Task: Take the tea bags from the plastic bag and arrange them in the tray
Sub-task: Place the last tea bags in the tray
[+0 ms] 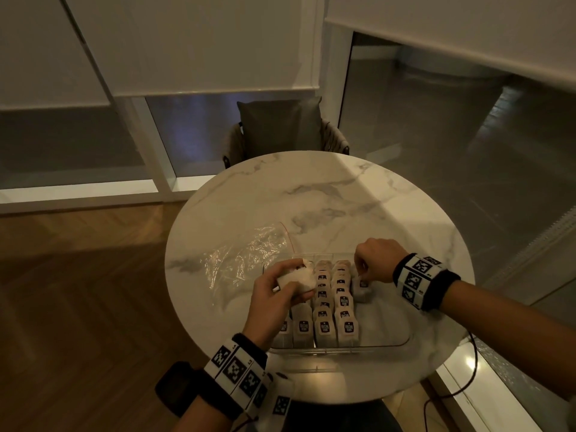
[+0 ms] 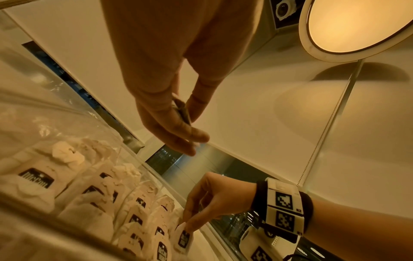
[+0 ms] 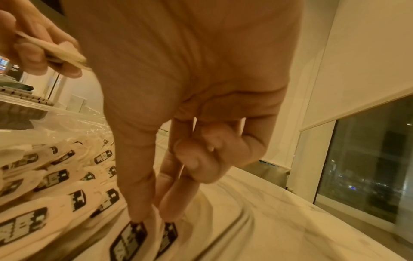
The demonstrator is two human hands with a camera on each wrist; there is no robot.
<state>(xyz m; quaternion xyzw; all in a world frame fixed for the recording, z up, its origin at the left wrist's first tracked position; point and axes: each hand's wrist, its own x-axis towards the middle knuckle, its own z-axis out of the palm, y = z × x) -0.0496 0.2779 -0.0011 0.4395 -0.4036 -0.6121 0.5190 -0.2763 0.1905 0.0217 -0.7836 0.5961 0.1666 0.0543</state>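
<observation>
Two hands over clear plastic tray [image 1: 402, 340] w/ rows of white tea bags [image 1: 324, 307]: left hand [image 1: 274, 304] grips a bunch, right hand [image 1: 375, 260] pinches one bag in tray. Crumpled clear plastic bag [image 1: 243, 260] lies beside tray on round marble table [image 1: 311, 194].

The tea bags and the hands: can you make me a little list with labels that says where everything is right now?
table: round white marble table
tray: clear plastic tray, on the table's near side
tea bags in tray: pale paper tea bags with dark labels, standing in rows
plastic bag: crumpled clear plastic bag, flat on the table left of the tray
left hand: holds a small stack of tea bags over the tray's left side
right hand: pinches one tea bag in the tray's right part
chair: dark chair with cushion, beyond the table
</observation>
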